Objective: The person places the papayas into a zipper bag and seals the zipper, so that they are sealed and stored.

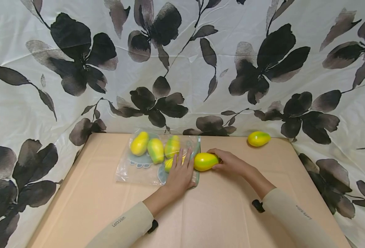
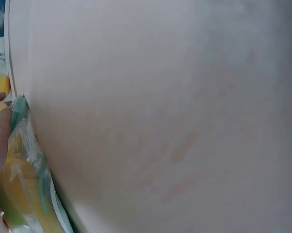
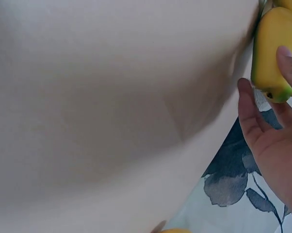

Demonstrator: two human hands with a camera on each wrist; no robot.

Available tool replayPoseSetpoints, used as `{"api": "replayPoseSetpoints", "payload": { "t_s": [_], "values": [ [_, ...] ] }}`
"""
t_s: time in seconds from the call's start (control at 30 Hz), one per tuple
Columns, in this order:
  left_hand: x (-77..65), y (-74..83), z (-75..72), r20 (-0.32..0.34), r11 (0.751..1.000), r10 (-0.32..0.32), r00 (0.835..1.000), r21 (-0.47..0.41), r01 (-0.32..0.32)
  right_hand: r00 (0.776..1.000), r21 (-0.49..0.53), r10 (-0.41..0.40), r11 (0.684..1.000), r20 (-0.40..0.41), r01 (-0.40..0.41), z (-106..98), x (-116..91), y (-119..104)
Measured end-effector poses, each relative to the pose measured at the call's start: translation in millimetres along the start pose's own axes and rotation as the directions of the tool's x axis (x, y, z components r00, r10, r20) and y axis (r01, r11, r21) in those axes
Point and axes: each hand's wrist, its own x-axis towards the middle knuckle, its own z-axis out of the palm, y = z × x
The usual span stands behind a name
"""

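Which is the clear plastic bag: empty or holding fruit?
Holding fruit: at least four yellow-green fruits show through the clear plastic bag. The left hand covers part, so I cannot tell the exact count.

Left hand (image 1: 179,175) flat, right hand (image 1: 231,162) gripping

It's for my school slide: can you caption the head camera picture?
Left hand on a clear bag of yellow fruit, right hand holding one more fruit at the bag's edge.
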Motion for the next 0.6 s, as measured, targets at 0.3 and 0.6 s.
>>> {"api": "replayPoseSetpoints", "payload": {
  "t_s": [0.3, 0.6],
  "values": [
    [0.3, 0.7, -0.8, -0.019, 0.999, 0.027, 0.999, 0.046, -0.026, 1.000, -0.029, -0.028, 0.999, -0.002, 0.027, 8.1, 4.1, -7.5],
    [0.4, 1.2, -2.2, -0.008, 0.998, 0.031, 0.999, 0.048, -0.030, 1.000, 0.057, 0.000, 0.998, 0.002, 0.000, 10.6, 2.8, -9.2]
  ]
}}
